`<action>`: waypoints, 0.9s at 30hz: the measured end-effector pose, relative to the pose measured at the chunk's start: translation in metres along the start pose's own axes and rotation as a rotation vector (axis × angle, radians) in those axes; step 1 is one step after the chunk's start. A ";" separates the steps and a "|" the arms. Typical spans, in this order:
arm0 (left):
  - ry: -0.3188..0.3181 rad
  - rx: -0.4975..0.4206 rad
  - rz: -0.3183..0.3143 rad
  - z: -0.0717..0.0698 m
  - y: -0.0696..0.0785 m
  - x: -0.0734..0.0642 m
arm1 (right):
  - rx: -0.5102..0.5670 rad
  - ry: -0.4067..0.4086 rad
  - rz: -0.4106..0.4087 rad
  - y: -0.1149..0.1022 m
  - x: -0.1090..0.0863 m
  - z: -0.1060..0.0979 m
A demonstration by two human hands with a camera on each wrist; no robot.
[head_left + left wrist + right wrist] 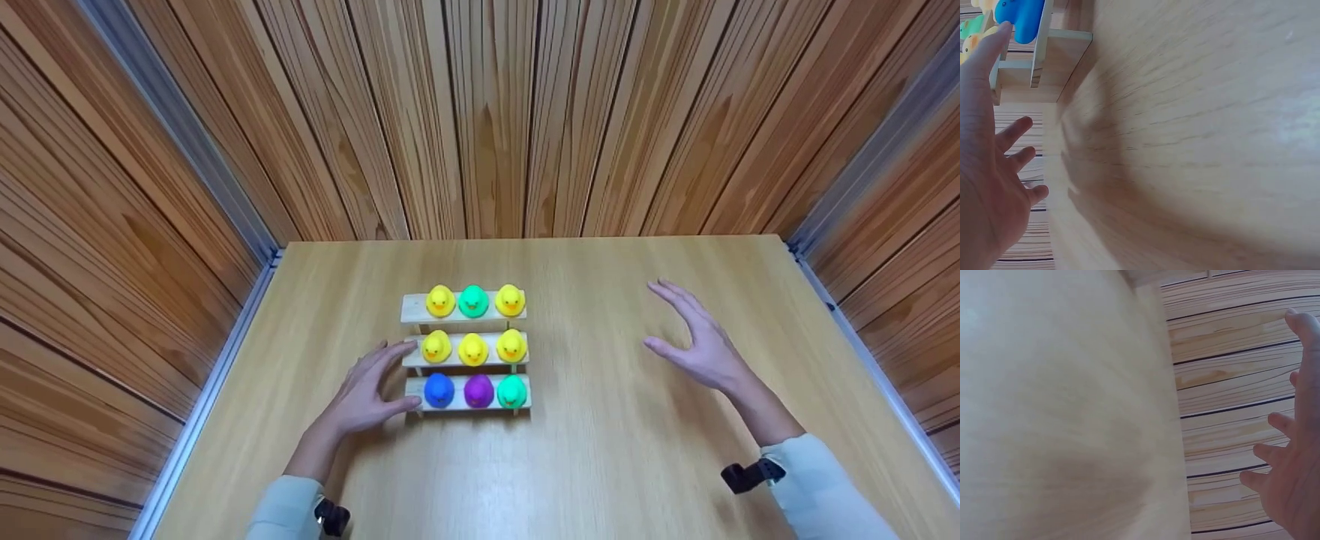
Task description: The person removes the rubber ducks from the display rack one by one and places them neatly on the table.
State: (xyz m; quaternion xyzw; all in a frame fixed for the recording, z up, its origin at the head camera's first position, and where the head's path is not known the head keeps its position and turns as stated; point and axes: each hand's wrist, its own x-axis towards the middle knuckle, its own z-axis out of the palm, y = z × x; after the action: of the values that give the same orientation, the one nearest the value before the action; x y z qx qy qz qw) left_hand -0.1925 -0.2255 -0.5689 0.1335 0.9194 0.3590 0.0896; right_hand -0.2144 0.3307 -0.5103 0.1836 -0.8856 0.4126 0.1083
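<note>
A wooden three-step rack [414, 308] holds rubber ducks in rows of three. On the top step a green duck [473, 301] stands between two yellow ones. The middle step bears three yellow ducks, one being the centre duck [472, 349]. Along the bottom step sit a blue duck [439, 391], a purple duck [478, 391] and a green duck [512, 391]. My left hand [360, 394] is at the rack's left end, fingers spread and thumb by the blue duck; whether it touches, I cannot tell. My right hand [705, 349], spread and holding nothing, hovers right of the rack.
The light wooden table [592, 450] runs back to a wood-plank wall [487, 120]. Plank walls and metal rails [217, 375] border the left and right sides. A dark strap device [752, 475] is on the right wrist, another [331, 516] on the left.
</note>
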 end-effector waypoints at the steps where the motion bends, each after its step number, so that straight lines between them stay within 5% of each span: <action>1: -0.003 -0.009 -0.004 0.000 -0.001 0.001 | 0.013 0.007 -0.006 -0.002 0.001 0.001; 27: -0.035 -0.208 -0.029 0.007 -0.008 0.005 | 0.230 -0.007 -0.001 -0.041 0.039 0.052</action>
State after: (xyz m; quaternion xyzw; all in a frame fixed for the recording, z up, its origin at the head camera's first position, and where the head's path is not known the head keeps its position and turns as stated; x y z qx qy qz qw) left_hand -0.1965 -0.2251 -0.5797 0.1165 0.8773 0.4487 0.1243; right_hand -0.2346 0.2578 -0.5017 0.1968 -0.8327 0.5108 0.0839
